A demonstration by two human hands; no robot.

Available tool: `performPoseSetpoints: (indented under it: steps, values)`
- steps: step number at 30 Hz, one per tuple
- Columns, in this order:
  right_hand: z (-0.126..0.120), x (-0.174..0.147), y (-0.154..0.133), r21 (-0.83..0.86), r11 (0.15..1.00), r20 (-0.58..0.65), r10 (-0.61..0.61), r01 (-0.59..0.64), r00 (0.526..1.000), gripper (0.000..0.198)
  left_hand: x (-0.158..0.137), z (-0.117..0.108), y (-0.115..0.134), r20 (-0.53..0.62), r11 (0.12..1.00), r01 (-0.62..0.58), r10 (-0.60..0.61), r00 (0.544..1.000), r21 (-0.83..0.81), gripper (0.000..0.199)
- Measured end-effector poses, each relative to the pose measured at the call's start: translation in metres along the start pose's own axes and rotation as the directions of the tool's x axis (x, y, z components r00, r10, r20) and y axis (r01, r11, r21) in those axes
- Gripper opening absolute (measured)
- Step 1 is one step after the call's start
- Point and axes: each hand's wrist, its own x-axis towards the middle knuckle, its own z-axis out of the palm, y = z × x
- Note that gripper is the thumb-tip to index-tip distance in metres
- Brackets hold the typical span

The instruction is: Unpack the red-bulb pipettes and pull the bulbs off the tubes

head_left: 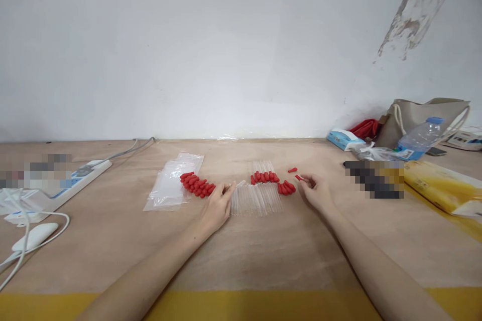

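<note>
My left hand (219, 205) pinches a thin clear tube (232, 186) just left of a row of clear tubes (256, 199) lying side by side. Between the fingertips of my right hand (315, 190) is a small red rubber bulb (299, 178). Another red bulb (292, 170) lies alone a little beyond it. A few red bulbs (286, 187) rest together left of my right hand. More red bulbs (265, 177) sit in a row at the far end of the tubes. Left of my left hand, a larger cluster of red bulbs (196, 185) lies partly over clear plastic bags (169, 185).
A white power strip (83, 180) with cables and a white adapter (35, 236) is at the left. To the right are a blue tissue pack (346, 139), a plastic bottle (422, 138), a grey bag (395, 125) and a yellow package (440, 185). A wall stands behind the table.
</note>
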Motion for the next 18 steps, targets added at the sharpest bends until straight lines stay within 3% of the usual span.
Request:
performPoseSetpoints:
  steps: [6, 13, 18]
  values:
    - [0.001, 0.006, 0.013, -0.043, 0.999, 0.107, 0.014, -0.01, 0.994, 0.029, 0.009, 0.001, 0.002, -0.001, 0.998, -0.002, 0.001, 1.0, -0.063, 0.019]
    - [0.0, 0.012, 0.019, -0.153, 0.988, 0.113, 0.023, -0.006, 0.993, 0.032, 0.006, 0.002, 0.015, 0.044, 0.99, -0.041, 0.047, 0.998, -0.132, 0.013]
    - [0.002, 0.04, 0.017, -0.222, 0.975, 0.091, -0.011, 0.031, 0.996, 0.032, -0.001, 0.002, 0.02, 0.104, 0.989, -0.033, 0.048, 0.993, -0.142, 0.018]
